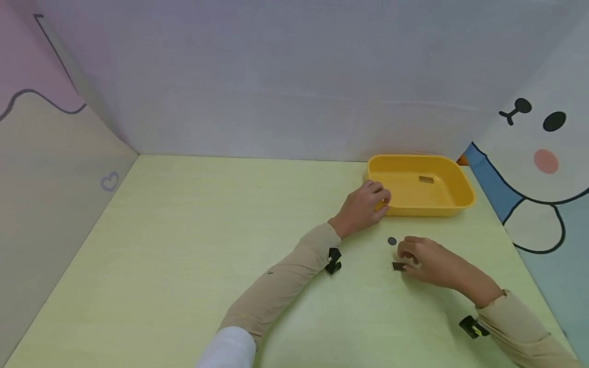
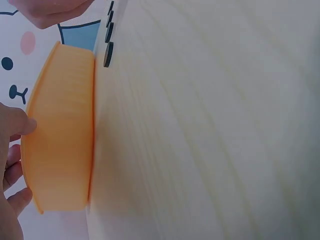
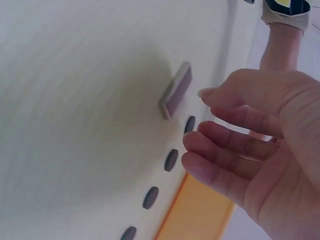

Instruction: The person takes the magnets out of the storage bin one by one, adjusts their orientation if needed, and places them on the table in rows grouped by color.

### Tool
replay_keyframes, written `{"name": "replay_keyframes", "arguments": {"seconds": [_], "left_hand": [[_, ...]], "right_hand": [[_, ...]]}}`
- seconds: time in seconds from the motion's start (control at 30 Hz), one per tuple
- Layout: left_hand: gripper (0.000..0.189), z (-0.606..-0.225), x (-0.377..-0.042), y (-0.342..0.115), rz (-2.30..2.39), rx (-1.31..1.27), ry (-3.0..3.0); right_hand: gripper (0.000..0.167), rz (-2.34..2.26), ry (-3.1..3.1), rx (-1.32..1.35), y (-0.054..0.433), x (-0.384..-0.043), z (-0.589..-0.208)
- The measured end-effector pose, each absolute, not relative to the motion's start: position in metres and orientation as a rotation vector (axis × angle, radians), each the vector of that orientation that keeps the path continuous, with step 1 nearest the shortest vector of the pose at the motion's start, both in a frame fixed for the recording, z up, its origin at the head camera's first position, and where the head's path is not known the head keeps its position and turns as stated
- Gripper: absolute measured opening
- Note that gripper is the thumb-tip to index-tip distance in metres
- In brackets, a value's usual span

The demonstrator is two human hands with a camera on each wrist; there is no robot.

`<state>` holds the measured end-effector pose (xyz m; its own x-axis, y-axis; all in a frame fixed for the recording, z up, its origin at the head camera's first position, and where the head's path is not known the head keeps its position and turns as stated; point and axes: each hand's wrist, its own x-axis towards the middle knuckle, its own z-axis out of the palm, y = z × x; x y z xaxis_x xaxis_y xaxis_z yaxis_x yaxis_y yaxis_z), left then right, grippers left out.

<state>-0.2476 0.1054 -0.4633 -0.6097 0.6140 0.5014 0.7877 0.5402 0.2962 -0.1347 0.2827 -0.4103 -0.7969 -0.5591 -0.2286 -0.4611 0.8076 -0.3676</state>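
My left hand (image 1: 362, 204) is at the near left corner of a yellow plastic tray (image 1: 421, 211), its thumb and fingers (image 2: 20, 200) gripping the rim. The right hand (image 1: 430, 260) hovers low over the table with loosely bent fingers and holds nothing. Just under its fingertips lies a small dark rectangular piece with a pale edge (image 3: 177, 92), apart from the thumb in the right wrist view. Beyond it, a flat dark disc (image 1: 392, 240) lies on the table; the wrist views show several such discs (image 3: 150, 197) in a row, the others hidden by the right hand in the head view.
Inside the tray lies a brown rectangular piece (image 1: 426, 179). The tray stands against the back wall (image 1: 276, 92), near the right wall (image 1: 543, 153) with its cartoon print. A pale yellow-green table (image 1: 184, 230) stretches to the left.
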Motion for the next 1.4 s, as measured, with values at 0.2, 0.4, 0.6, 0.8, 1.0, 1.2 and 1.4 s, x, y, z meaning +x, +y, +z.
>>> {"name": "replay_keyframes", "arguments": {"seconds": [0.2,0.4,0.6,0.8,1.0,1.2,1.4], "left_hand": [[0.006,-0.463,-0.248,0.107,-0.757,-1.135,-2.482],[0.007,-0.464,-0.247,0.107,-0.786,-1.137,-2.491],[0.007,-0.464,-0.246,0.109,-0.840,-1.149,-2.496],[0.006,-0.466,-0.245,0.115,-0.891,-1.155,-2.482],[0.007,-0.463,-0.244,0.118,-0.881,-1.159,-2.497],[0.006,-0.459,-0.244,0.116,-0.882,-1.142,-2.501],[0.006,-0.460,-0.246,0.117,-0.913,-1.152,-2.504]], "right_hand": [[0.016,-0.395,2.723,-0.858,0.289,-0.140,-0.397],[0.015,-0.403,2.759,-0.865,0.294,-0.143,-0.385],[0.016,-0.377,2.838,-0.887,0.301,-0.147,-0.368],[0.019,-0.341,2.913,-0.909,0.313,-0.156,-0.360],[0.019,-0.323,2.924,-0.846,0.322,-0.163,-0.360],[0.019,-0.342,2.940,-0.790,0.330,-0.173,-0.360],[0.020,-0.357,2.965,-0.738,0.340,-0.182,-0.362]]}}
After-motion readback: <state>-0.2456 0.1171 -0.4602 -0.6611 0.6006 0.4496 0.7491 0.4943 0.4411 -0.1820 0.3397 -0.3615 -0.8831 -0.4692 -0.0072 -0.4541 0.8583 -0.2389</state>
